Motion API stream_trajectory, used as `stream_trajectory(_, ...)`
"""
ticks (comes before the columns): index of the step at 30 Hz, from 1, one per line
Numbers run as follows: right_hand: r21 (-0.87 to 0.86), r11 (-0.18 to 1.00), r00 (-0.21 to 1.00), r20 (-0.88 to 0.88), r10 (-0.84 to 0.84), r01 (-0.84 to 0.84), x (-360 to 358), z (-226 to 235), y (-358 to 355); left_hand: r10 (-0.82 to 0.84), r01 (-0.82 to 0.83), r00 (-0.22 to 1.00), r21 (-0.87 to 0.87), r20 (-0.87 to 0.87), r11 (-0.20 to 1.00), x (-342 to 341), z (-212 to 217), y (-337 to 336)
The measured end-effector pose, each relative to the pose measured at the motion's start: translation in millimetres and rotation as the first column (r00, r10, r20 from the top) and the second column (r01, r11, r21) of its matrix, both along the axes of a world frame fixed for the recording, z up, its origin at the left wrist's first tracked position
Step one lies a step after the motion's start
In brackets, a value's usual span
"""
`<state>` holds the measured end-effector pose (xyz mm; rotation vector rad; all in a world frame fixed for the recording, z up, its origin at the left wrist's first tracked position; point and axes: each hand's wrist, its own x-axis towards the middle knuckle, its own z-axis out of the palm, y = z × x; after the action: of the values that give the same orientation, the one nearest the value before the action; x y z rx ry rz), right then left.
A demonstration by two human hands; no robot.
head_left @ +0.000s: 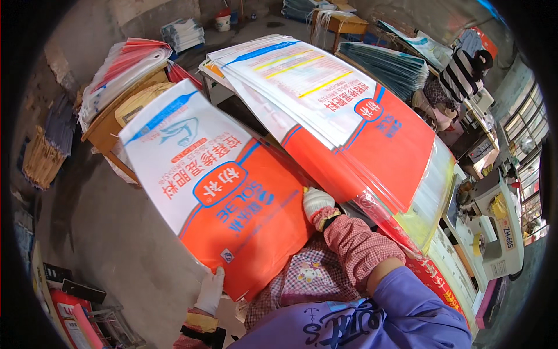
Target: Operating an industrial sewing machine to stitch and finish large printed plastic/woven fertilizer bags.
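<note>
Betw. & fwd of L hand [211, 289] & R hand [318, 203]: red/wht bag [264, 256], edges pinched by both.

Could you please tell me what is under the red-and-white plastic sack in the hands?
Past the sack, grey floor shows at left and checked cloth at lower right; whatever lies directly beneath is covered.

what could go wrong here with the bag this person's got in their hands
The far end of the red-and-white bag is out of both hands' grip, so it could sag or fold toward the floor.

The left hand holds only the near-left corner, so that corner might slip or crease.

The right hand, on the right edge, is close beside the stack of bags; a sideways swing could catch the stack's loose edges.
</note>
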<state>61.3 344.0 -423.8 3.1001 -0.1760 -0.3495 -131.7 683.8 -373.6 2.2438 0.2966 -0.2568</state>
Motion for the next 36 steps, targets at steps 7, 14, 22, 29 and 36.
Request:
stream_trajectory(7,0.141,0.947,0.841,0.436,-0.32,0.287,10,-49,-30,-0.035,0.169,0.982,0.778,-0.186,0.605,56,24,-18)
stream_trajectory(14,-0.328,0.942,0.943,0.289,0.166,-0.065,-29,-33,-33,-0.566,0.725,0.663,0.606,-0.489,0.327,116,-8,-27)
stream_trajectory(22,0.051,0.998,0.87,0.493,0.002,-0.031,-40,-31,-56,-0.738,0.966,0.167,0.258,-0.654,-0.01,264,56,-116)
stream_trajectory(29,0.255,0.94,0.959,0.226,0.171,-0.227,-80,46,-74,-0.987,0.992,0.123,0.016,0.103,0.125,245,184,-410)
stream_trajectory(36,0.567,0.73,0.886,0.001,0.463,-0.382,-149,132,-104,-0.955,0.657,0.146,0.696,0.258,0.289,162,128,-577)
